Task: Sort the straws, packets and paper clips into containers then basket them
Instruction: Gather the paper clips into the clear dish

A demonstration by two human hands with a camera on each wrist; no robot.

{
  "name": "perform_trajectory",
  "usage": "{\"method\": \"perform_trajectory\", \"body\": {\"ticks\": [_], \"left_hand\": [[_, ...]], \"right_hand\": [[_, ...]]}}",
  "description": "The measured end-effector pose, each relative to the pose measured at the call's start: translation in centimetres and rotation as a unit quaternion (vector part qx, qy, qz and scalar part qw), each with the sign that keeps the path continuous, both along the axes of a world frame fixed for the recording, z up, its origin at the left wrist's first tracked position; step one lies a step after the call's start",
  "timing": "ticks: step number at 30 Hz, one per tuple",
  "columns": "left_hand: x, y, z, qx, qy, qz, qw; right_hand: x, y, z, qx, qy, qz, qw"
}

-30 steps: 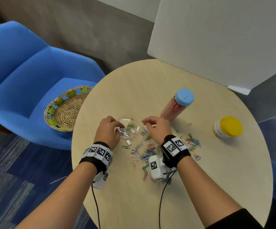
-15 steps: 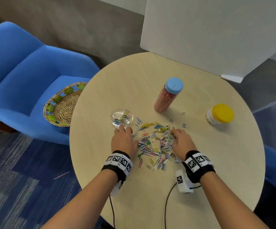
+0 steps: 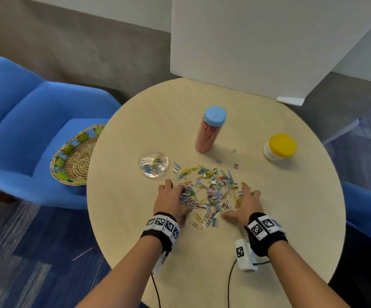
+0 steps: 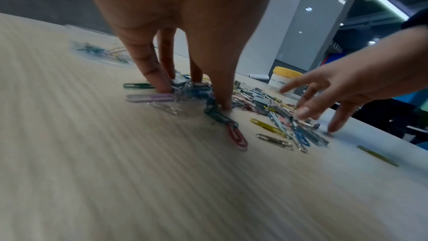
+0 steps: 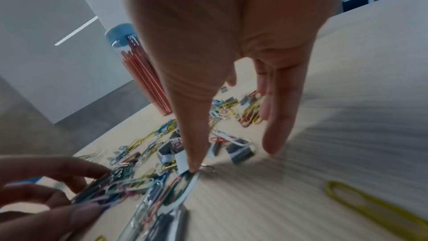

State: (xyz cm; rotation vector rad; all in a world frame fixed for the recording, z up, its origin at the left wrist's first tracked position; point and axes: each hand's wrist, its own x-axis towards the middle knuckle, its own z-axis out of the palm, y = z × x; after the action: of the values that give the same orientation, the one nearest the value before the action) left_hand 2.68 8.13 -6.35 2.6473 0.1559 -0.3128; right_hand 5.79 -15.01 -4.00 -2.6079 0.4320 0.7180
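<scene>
Glossy coloured wire paper clips (image 3: pixel 211 185) litter the pale, round wood-grain surface (image 3: pixel 202 274) — left hand (image 3: pixel 171 201) pinching a tangled bunch, right hand (image 3: pixel 244 203) splayed flat, fingers straight.

A round pale-wood bench (image 3: pixel 202 274) stands on blue striped carpet (image 3: pixel 24 263). A blue armchair (image 3: pixel 24 130) sits to its left, a grey wall (image 3: pixel 68 41) and a white panel (image 3: pixel 258 41) behind.

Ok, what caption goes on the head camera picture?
Left hand pinches scattered paper clips, right hand touches the pile, clear bowl nearby.
</scene>
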Motion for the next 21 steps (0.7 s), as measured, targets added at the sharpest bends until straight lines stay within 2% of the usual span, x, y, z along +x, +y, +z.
{"method": "perform_trajectory", "body": {"ticks": [2,4,6,8,13,17,21], "left_hand": [[0.5,-0.1,-0.1,-0.005,-0.006,-0.021,1.000],[1.0,-0.1,-0.1,-0.017,-0.003,-0.041,0.999],[1.4,-0.1,0.2,-0.025,-0.003,-0.054,0.998],[1.6,0.0,0.5,-0.035,-0.004,-0.049,0.998],[1.8,1.0,1.1,-0.065,0.000,-0.020,0.998],[2.2,2.1,1.7,-0.143,-0.007,0.066,0.987],[3.3,3.6,3.1,-0.227,-0.045,0.100,0.968]], "right_hand": [[0.7,0.5,-0.3,-0.001,-0.045,0.025,0.999],[1.4,1.0,-0.3,-0.027,-0.066,0.089,0.993],[1.8,1.6,-0.2,-0.070,-0.065,0.164,0.982],[2.1,2.4,-0.1,-0.080,-0.061,0.199,0.975],[2.4,3.3,-0.3,-0.055,-0.093,0.203,0.973],[2.8,3.0,-0.2,-0.024,-0.109,0.186,0.976],[3.4,2.5,0.8,0.049,-0.123,0.098,0.986]]}}
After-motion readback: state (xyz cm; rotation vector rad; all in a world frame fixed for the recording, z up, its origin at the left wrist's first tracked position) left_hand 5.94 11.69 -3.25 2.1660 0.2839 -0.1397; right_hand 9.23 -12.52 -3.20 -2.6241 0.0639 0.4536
